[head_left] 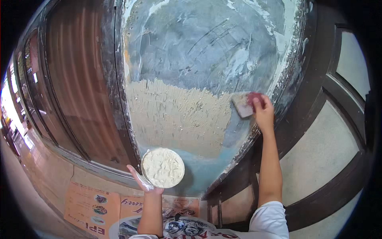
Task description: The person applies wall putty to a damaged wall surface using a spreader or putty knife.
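Note:
My left hand (146, 185) holds up a round tub (163, 168) of cream-coloured putty, its palm under and beside the rim and the thumb out to the left. White smears mark that hand. My right hand (264, 113) grips a putty knife (242, 106) with a dark red handle and a wide blade coated in putty. The blade is at the right edge of a beige, ridged patch of putty (179, 117) on a blue-grey wall panel (187, 51). Whether the blade touches the wall, I cannot tell. Pale streaks cover the panel above the patch.
To the left stands a brown framed door or window panel (79, 79). A dark wooden door (318, 99) with pale insets is on the right. Orange printed sheets (91, 207) lie on the floor below. Bright light comes in at the far left.

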Available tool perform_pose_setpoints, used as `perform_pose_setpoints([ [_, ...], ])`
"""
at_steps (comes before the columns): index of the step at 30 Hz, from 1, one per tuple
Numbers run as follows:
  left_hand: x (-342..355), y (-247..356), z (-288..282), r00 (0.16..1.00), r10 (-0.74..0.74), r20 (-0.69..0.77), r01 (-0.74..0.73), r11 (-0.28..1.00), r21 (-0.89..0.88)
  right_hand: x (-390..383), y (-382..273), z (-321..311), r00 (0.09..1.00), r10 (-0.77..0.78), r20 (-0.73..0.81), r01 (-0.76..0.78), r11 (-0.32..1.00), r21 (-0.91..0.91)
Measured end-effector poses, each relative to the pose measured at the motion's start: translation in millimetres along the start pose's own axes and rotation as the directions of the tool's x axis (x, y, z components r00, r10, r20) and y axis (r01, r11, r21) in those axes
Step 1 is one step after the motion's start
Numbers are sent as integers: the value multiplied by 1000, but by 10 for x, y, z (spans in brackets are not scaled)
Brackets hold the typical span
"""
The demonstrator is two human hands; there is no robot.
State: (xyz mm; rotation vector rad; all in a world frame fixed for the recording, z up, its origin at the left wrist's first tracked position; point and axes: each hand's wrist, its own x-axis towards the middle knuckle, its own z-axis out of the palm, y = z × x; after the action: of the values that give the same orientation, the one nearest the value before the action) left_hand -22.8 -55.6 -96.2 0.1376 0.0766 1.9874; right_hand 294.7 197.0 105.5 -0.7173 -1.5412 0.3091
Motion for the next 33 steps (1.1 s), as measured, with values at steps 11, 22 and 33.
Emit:
perform_pose_setpoints([
  [11,-51,24,-49,1000,-5,-12,5,1000,11,39,25,11,991,76,108,-77,997,7],
  [22,-79,-6,-53,1000,-23,11,22,999,30,71,171,6,997,65,-36,-63,995,72],
  [33,-86,-43,6,995,-14,-98,14,1000,-6,36,-47,-29,981,195,-3,-195,981,22],
])
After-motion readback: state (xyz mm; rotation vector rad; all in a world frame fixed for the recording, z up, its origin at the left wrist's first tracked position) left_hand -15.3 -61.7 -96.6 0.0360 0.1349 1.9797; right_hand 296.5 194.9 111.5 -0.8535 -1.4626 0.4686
